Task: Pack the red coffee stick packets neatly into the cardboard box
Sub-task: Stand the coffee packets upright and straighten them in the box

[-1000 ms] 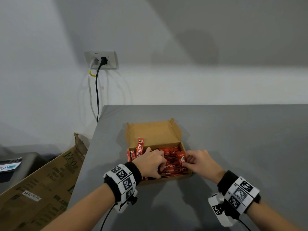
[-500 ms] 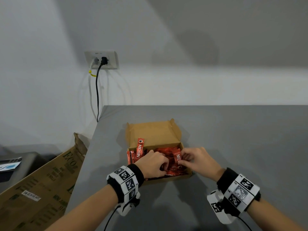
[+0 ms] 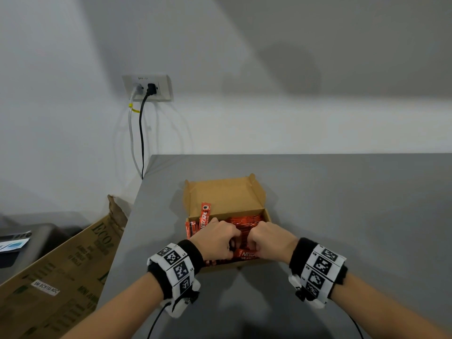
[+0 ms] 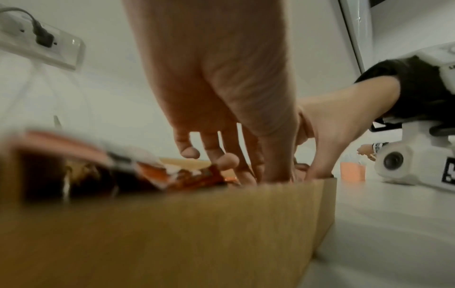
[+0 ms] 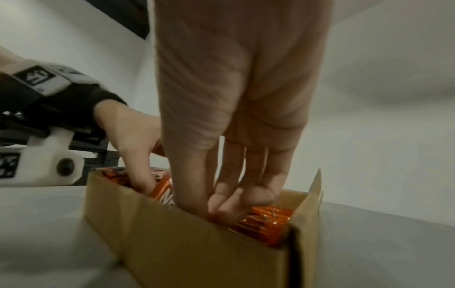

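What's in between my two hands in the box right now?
In the head view, red coffee stick packets lie between the left hand and right hand, inside the cardboard box; both hands' fingers dig into them.

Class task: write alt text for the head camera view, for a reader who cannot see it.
Two hands, left hand and right hand, reach into an open cardboard box of red coffee stick packets on a grey table. One packet stands upright at the box's left.

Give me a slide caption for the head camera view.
Both hands tidy red coffee packets inside the open cardboard box.
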### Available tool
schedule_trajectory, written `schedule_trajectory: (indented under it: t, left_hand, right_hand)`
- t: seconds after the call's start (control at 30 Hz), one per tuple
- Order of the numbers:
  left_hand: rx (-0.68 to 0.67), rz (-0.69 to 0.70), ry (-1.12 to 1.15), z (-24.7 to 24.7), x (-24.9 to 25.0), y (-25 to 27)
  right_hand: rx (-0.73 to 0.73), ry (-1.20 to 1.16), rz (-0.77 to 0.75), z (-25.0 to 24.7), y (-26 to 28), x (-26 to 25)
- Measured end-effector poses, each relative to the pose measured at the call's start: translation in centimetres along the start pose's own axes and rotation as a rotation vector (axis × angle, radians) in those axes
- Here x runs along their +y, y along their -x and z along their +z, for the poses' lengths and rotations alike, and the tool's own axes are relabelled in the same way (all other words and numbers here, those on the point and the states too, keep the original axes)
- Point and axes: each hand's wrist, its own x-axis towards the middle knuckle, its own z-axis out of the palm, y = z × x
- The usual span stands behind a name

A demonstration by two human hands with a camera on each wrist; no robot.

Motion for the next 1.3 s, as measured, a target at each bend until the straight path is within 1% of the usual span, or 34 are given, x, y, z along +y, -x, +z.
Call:
schedule_trajectory:
  t: [0.07, 0.17, 0.23, 0.33, 0.4, 0.5, 0.63, 0.77, 0.83, 0.93, 1.03, 1.13, 1.3]
  left_hand:
    - [0.005, 0.014, 0.036, -0.4, 0.1, 0.2]
    - [-0.001, 0.029, 0.155, -0.3, 0.2, 0.2]
    - [-0.041, 0.030, 0.124, 0.1, 0.3, 0.0]
    - [-0.061, 0.043, 0.067, 0.9, 0.5, -0.2]
    - [-0.057, 0.031, 0.045, 1.0, 0.6, -0.2]
    - [-0.048, 0.024, 0.011, 1.0, 0.7, -0.3]
    - [-0.051, 0.035, -0.009, 1.0, 0.9, -0.4]
    - [-0.052, 0.030, -0.007, 0.9, 0.9, -0.3]
    - [-0.044, 0.033, -0.020, 0.8, 1.0, -0.2]
    - [-0.026, 0.040, -0.045, 0.7, 1.2, -0.1]
    - [-0.029, 0.041, -0.069, 0.6, 1.5, -0.1]
    - [-0.038, 0.046, -0.058, 0.4, 1.4, 0.0]
    - [-0.081, 0.053, 0.053, 0.0, 0.8, 0.1]
  right_hand:
    - [-0.017, 0.023, -0.004, 0.1, -0.4, -0.3]
    - [-0.041, 0.020, -0.018, 0.1, -0.8, -0.4]
    - [-0.054, -0.015, -0.028, 0.0, -0.9, -0.4]
    - [-0.082, -0.093, 0.010, -0.6, -0.4, 0.4]
    - [-0.080, -0.009, 0.020, -1.1, 0.2, 1.1]
    - [-0.060, 0.187, -0.024, -1.0, 0.8, 1.5]
    - [-0.104, 0.215, -0.023, -0.6, 0.6, 1.7]
    - [-0.088, 0.163, -0.022, -0.1, 0.4, 1.9]
    - [-0.068, 0.102, -0.009, 0.3, 0.5, 2.1]
    - [-0.031, 0.084, -0.006, 0.6, 0.7, 2.2]
    - [-0.046, 0.078, -0.012, 0.5, 0.6, 2.1]
    - [-0.079, 0.005, 0.001, 0.0, 0.6, 2.3]
    - [-0.115, -0.060, 0.003, -0.5, 0.9, 2.6]
